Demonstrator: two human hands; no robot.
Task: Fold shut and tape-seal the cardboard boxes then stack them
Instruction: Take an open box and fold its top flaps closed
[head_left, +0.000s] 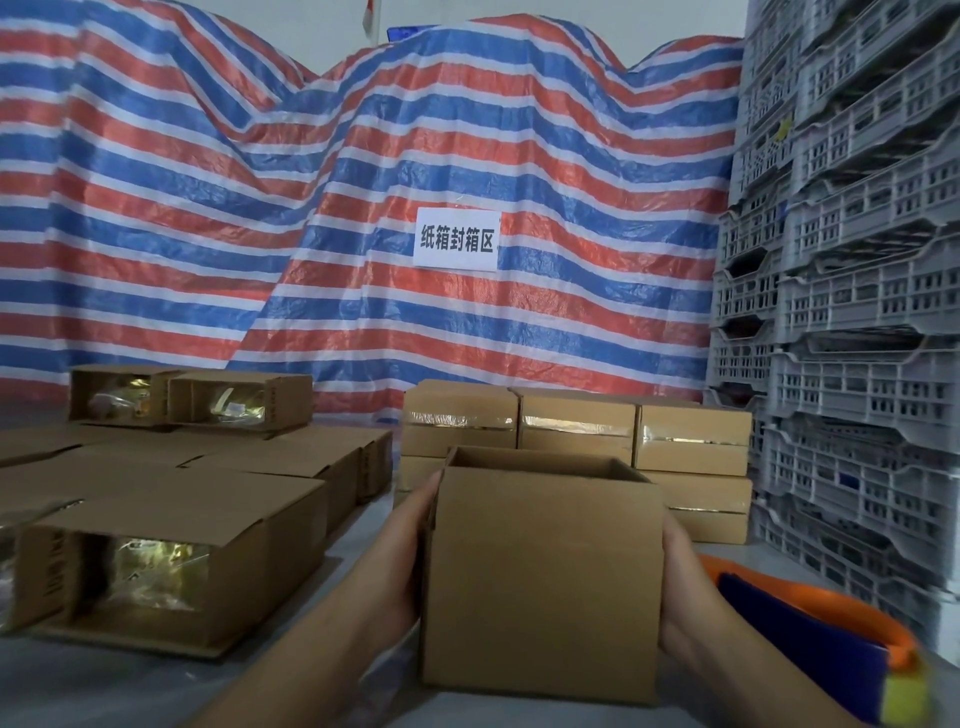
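Brown corrugated cardboard fills most of what we see: we hold one small open-topped brown cardboard box upright at the centre, low over the pale grey desk, and its inside is too dark for us to tell what it holds. Our left hand lies flat against its left wall, fingers straight and reaching toward the far edge; our right hand presses the right wall the same way, so the box sits clamped between two open palms. To the left lie unsealed brown cartons on their sides, and in three of them we see shiny clear-wrapped contents through the open ends. Behind our box stands a stack of tape-sealed brown boxes, three across on top and more below. An orange and blue tape dispenser rests just right of our right wrist. Grey perforated plastic crates tower at the right, and a red, white and blue striped tarpaulin with one white paper sign hangs behind.
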